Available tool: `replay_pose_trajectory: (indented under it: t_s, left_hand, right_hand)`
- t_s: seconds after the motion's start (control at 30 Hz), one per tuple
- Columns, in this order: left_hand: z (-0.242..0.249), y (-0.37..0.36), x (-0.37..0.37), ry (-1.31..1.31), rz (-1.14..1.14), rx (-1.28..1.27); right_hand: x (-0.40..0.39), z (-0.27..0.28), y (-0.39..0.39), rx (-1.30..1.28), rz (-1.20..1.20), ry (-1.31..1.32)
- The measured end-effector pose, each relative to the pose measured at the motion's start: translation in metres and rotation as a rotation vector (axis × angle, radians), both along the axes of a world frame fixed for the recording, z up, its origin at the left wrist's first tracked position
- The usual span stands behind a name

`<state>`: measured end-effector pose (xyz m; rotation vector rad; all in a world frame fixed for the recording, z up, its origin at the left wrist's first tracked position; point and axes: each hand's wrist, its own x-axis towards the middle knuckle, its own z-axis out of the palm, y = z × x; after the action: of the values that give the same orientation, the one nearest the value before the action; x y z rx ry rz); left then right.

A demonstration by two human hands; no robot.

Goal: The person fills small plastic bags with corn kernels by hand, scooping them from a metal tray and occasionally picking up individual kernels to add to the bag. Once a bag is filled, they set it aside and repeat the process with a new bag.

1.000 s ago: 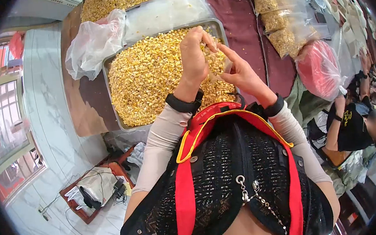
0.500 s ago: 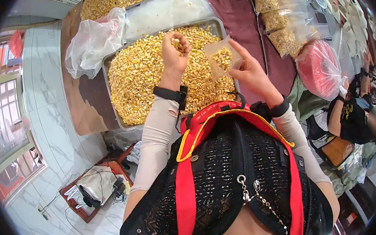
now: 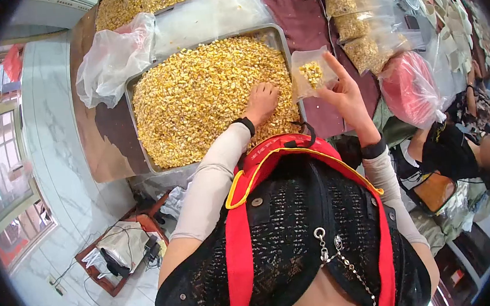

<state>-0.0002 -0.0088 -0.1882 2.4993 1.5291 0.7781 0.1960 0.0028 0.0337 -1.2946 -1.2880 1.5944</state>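
Observation:
My left hand point(image 3: 261, 102) is down on a heap of yellow kernels point(image 3: 193, 99) in a metal tray point(image 3: 131, 104). Its fingers are curled and close together, with their tips among the kernels. Just past the tray's right edge, my right hand point(image 3: 344, 92) grips the edge of a small clear bag point(image 3: 301, 60) between thumb and fingers, its index finger stretched along the side. A small amount of kernels lies inside this bag.
A second kernel tray point(image 3: 150, 3), plastic sheeting point(image 3: 210, 19) and a crumpled bag point(image 3: 115, 62) lie beyond. Several filled bags point(image 3: 364, 52) and a pink bundle point(image 3: 411, 89) are at the right. Another person point(image 3: 451, 149) is at the far right.
My left hand has come down and to the right, from above the heap onto the kernels. My right hand has moved right with the small bag, from over the tray to beyond its edge.

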Motion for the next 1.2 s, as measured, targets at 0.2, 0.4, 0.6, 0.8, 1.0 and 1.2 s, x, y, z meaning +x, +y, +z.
replay_pose_trajectory:
  t_s: [0.2,0.4,0.6,0.8,1.0,1.2]
  left_hand:
    - [0.005,0.016,-0.031,0.368,-0.335,-0.121]
    - [0.048,0.037,-0.038,0.191,-0.045,-0.454]
    - [0.067,0.041,-0.085,-2.188,0.142,-1.383]
    - [0.139,0.037,-0.067,-2.446,0.538,-1.120]
    - [0.161,0.041,-0.059,-2.536,-0.002,-1.084]
    - [0.201,0.040,-0.031,-2.433,-0.234,-1.060]
  right_hand:
    - [-0.001,-0.010,0.002,-0.052,0.046,0.020]
    - [-0.010,-0.018,0.000,0.019,0.049,0.036]
    - [-0.015,-0.026,0.002,0.104,0.127,-0.107]
    - [-0.025,-0.034,0.001,0.090,0.141,-0.014]
    - [-0.033,-0.030,-0.004,0.155,0.185,-0.066]
    - [-0.036,-0.020,-0.009,0.096,0.186,-0.100]
